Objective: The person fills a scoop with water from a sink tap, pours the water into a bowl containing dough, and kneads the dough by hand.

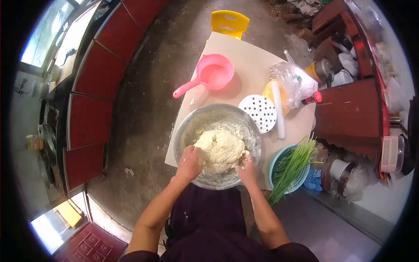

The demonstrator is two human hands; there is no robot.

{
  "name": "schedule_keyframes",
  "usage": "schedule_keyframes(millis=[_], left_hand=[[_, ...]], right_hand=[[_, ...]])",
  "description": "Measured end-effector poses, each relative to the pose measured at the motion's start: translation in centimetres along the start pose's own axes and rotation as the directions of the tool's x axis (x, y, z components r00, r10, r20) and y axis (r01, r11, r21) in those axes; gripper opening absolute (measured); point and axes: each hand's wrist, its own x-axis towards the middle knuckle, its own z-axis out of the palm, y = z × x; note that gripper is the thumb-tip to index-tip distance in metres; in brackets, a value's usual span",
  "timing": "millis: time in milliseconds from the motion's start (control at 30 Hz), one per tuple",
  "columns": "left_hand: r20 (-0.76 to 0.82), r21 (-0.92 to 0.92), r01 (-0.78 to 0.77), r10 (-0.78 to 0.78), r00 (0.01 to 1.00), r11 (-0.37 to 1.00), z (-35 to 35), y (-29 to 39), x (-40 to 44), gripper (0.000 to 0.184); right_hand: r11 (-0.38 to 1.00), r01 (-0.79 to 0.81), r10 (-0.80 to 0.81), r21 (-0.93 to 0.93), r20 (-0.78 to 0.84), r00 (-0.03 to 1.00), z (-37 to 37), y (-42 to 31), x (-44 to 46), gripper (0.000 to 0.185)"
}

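A large metal bowl (185, 122) stands at the table's near edge, its inner wall smeared with flour. Inside it lies a rough, lumpy mass of pale dough (221, 148). My left hand (190, 162) is at the dough's left side, over the bowl's rim, its fingers curled against the dough. At the right side my right hand (246, 168) has its fingers bent around the dough's edge, with bits of dough stuck to them. Both hands' fingertips are partly hidden in the dough.
On the table (248, 50) are a pink dipper (216, 72), a white perforated disc (257, 113), a white roll (278, 109), plastic bags (292, 83) and a red-capped container (317, 97). Green stalks (292, 170) fill a blue basket (273, 168) at right. Behind stands a yellow chair (230, 24).
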Motion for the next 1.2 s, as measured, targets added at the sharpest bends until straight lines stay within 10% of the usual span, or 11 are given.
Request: schedule_keyframes(millis=[167,667,900,1100,1200], left_hand=[[-0.04,0.18,-0.146,0.156,0.987,0.973,4.0,2.3,3.5,0.018],[0.126,0.134,-0.037,0.02,0.992,0.99,6.5,-3.1,9.2,0.021],[-0.037,0.345,-0.015,0.029,0.999,0.938,3.2,-0.6,2.9,0.017],[0.194,0.285,0.033,-0.092,0.977,0.958,9.4,-5.8,0.3,0.017],[0.375,0.306,0.102,-0.218,0.901,0.947,10.5,-5.9,1.8,0.022]], right_hand=[[0.919,0.328,-0.305,-0.219,0.134,0.943,2.6,-3.7,1.2,0.035],[0.909,0.055,0.091,-0.414,0.324,0.942,2.8,2.8,7.4,0.023],[0.976,-0.217,0.189,0.006,0.47,0.862,-2.2,-1.5,3.9,0.022],[0.917,0.277,-0.197,-0.287,0.277,0.94,5.4,-1.6,9.0,0.035],[0.882,0.168,0.049,-0.439,0.443,0.895,5.7,-8.0,10.7,0.044]])
